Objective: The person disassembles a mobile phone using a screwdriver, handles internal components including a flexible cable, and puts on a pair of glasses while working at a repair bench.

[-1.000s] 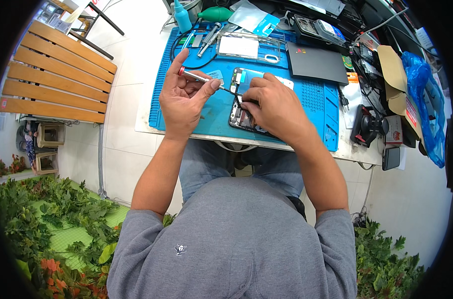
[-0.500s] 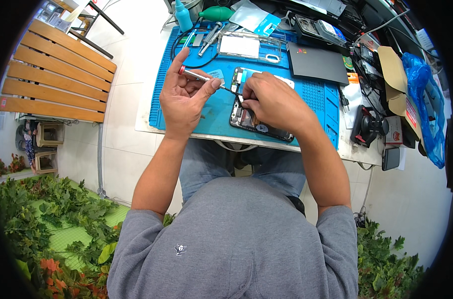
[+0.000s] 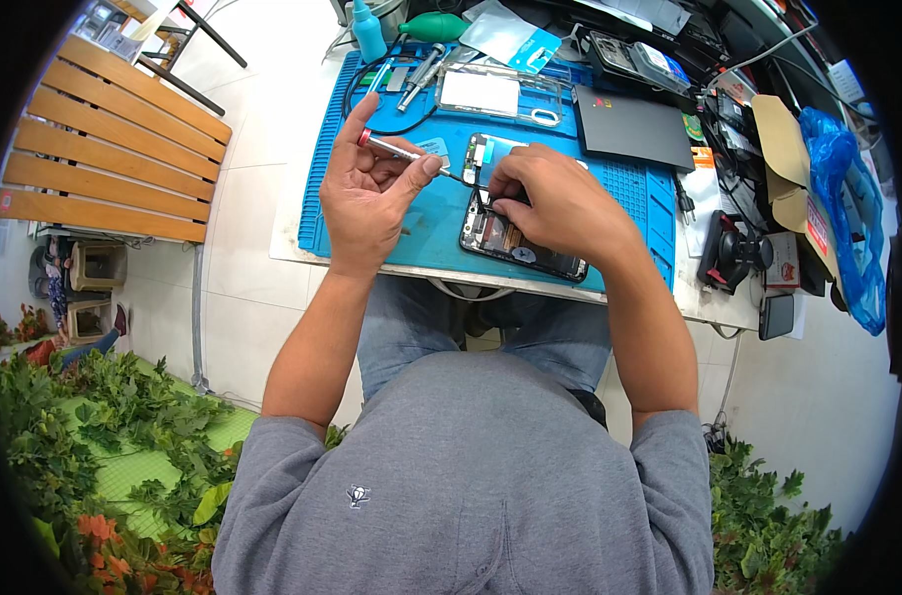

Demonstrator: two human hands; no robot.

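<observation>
Both hands at an opened phone on the blue mat, left holds a screwdriver.

Opened phone (image 3: 518,243) lies at the near edge of the blue mat (image 3: 629,193), insides up. Right hand (image 3: 560,203) rests on the phone's upper end, fingers curled and pinched down onto it; whether they hold anything small, cannot tell. Left hand (image 3: 366,193) is just left of the phone, above the mat, closed around a slim screwdriver (image 3: 403,154) held between thumb and fingers, red end away from the phone, tip pointing toward the right hand's fingertips. Farther up the mat: a clear phone case (image 3: 485,94), a dark flat slab (image 3: 631,127) at the mat's far right, and a teal bottle (image 3: 368,35) at its far left corner.
</observation>
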